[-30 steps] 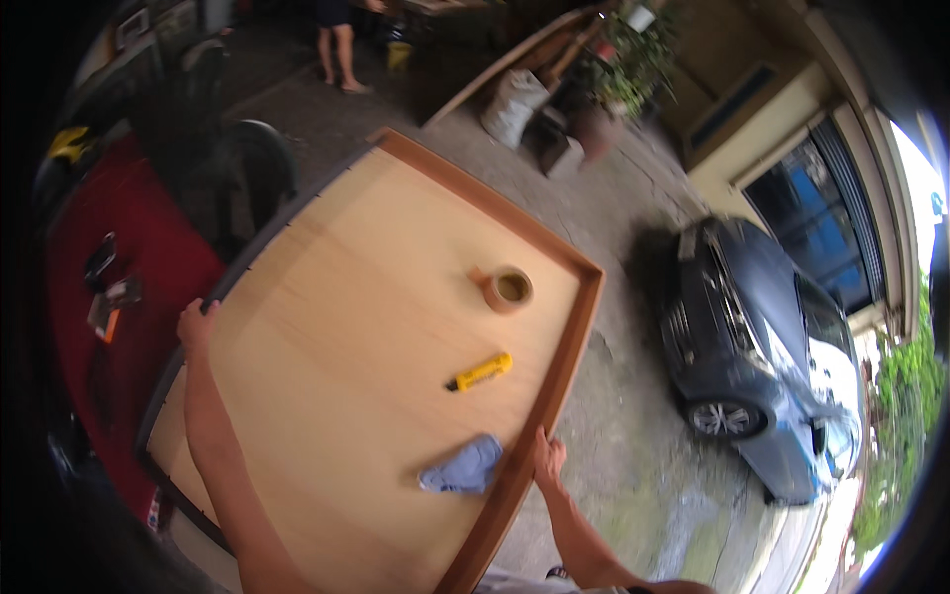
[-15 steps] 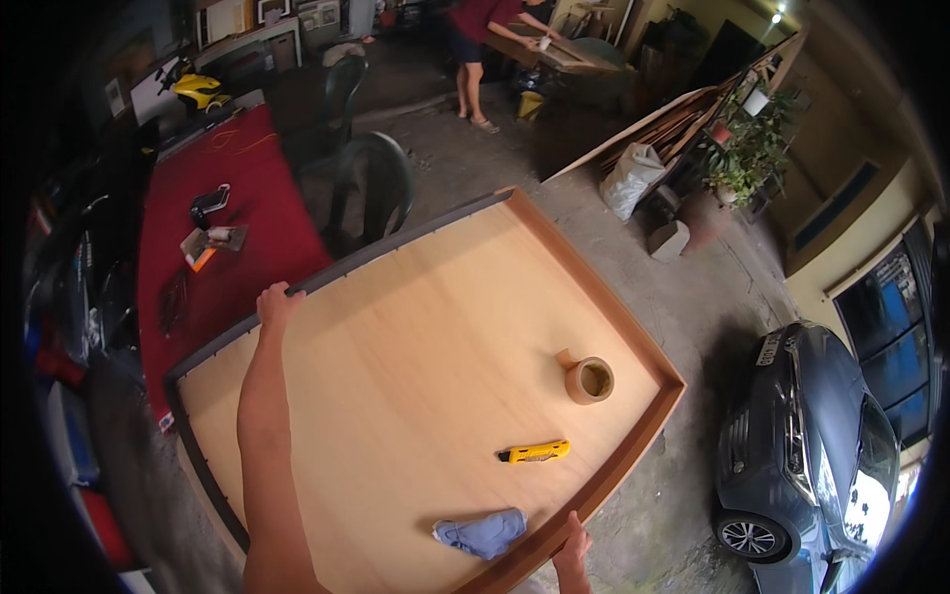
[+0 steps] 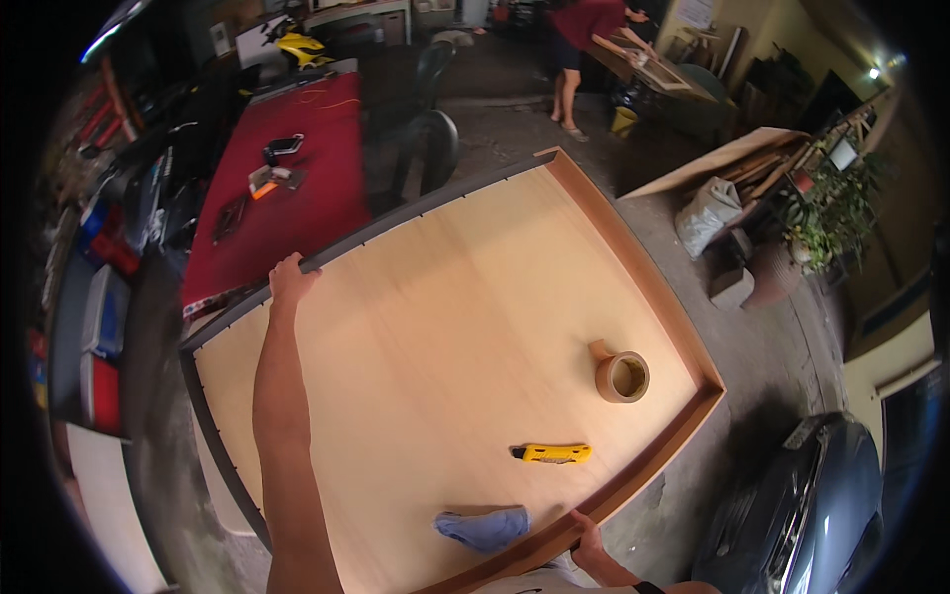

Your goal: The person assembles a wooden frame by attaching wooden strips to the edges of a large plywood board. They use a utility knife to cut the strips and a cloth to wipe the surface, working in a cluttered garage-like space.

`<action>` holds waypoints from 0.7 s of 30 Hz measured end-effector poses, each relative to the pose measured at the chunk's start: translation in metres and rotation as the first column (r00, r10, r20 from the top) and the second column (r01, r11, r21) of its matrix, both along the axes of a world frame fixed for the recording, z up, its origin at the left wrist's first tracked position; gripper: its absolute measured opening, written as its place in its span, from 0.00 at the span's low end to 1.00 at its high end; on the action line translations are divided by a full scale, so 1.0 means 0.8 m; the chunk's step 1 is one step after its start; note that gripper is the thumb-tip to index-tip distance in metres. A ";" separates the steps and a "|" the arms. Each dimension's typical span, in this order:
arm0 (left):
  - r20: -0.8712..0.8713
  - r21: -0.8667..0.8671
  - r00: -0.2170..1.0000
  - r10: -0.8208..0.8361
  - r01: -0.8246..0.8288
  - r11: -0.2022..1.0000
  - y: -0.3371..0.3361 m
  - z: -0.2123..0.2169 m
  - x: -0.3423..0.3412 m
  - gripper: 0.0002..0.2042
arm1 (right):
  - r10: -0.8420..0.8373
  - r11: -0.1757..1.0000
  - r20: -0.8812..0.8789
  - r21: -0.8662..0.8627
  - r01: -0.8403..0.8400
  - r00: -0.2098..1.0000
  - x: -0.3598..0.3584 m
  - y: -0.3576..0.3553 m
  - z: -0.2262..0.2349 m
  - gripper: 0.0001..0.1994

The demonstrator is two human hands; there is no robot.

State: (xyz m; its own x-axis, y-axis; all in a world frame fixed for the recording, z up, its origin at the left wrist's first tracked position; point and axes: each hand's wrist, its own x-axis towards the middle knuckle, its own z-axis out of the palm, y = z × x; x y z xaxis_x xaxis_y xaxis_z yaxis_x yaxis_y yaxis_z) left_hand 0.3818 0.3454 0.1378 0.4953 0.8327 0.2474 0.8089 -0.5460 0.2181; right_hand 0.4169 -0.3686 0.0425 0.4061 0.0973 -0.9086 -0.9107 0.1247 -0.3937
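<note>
A large shallow wooden panel (image 3: 426,327) with a raised rim lies tilted across the view before me. Its far-left and left rims are dark grey; the other two are brown. My left hand (image 3: 291,280) is closed over the dark far-left rim, with the forearm reaching across the panel. At the near right, my right hand (image 3: 590,543) grips the brown rim, its fingers partly hidden. Inside the panel, a roll of brown tape (image 3: 601,381) stands with a loose end up. Nearer lie a yellow utility knife (image 3: 556,453) and a crumpled blue-grey cloth (image 3: 483,529).
Beyond the left rim stands a red-covered table (image 3: 287,168) with small items, beside dark plastic chairs (image 3: 435,148). A dark car (image 3: 802,515) is at the near right. Potted plants (image 3: 841,213) and a white sack (image 3: 708,213) stand farther back. Another person (image 3: 584,40) works at a far table.
The view has swung left, so the room shifts right. The panel has turned a little relative to the room, and more of the red table shows. Both hands stay on the rims.
</note>
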 end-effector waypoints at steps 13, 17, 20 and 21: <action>-0.009 0.154 0.891 0.453 -0.447 0.881 -0.149 0.043 -0.251 0.26 | 0.171 0.924 0.282 0.286 -0.253 0.944 0.140 -0.063 -0.009 0.20; -0.019 0.146 0.821 0.571 -0.562 0.814 -0.249 0.090 -0.284 0.28 | 0.274 0.851 0.419 0.313 -0.421 0.866 0.203 -0.050 0.038 0.21; -0.017 0.130 0.716 0.697 -0.690 0.712 -0.301 0.107 -0.323 0.29 | 0.356 0.787 0.488 0.303 -0.537 0.797 0.246 -0.028 0.043 0.20; -0.018 0.121 0.690 0.724 -0.717 0.687 -0.317 0.103 -0.335 0.30 | 0.373 0.783 0.522 0.266 -0.562 0.767 0.263 -0.021 0.036 0.20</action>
